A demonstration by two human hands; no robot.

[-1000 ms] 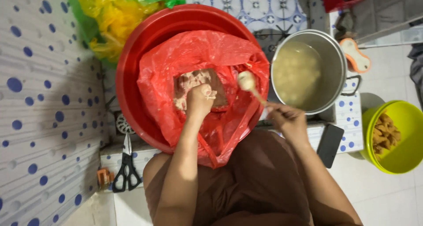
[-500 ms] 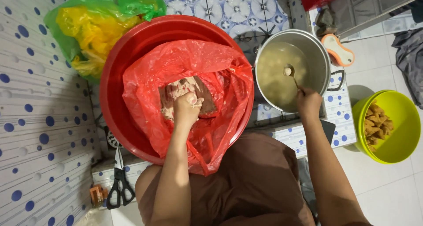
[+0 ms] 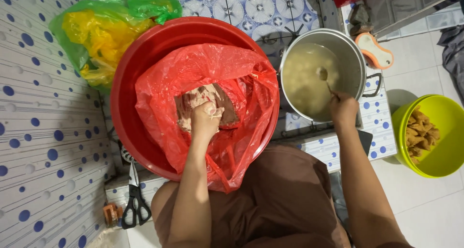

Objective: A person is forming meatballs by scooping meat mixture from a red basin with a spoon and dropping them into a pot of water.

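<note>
Left hand: I am squeezing a lump of the pinkish paste, my fingers curled tight around it inside the red plastic bag.
Right hand: I am holding the thin handle of a spoon, fingers pinched narrow around it, with the bowl of the spoon dipping into the pot.
Paste: it is sitting in the open mouth of the red bag, which is lining the big red basin in front of me.
Pot: a metal pot of cloudy pale liquid is standing just right of the basin, on the patterned counter; pale round shapes seem to be lying under the surface, though I cannot tell for sure.
Step in hand: as I judge it, I am dropping a spoonful into the liquid while my left hand is pressing out the next portion.
Next move calls for: bringing the spoon back across the basin rim to my left fist, scooping off the bulge cleanly, and keeping my grip on the paste steady so the portion is staying round.
Around me: scissors are lying at the counter's near edge, a green and yellow bag is resting beyond the basin, and a lime bowl of fried pieces is sitting on the floor to my right.
</note>
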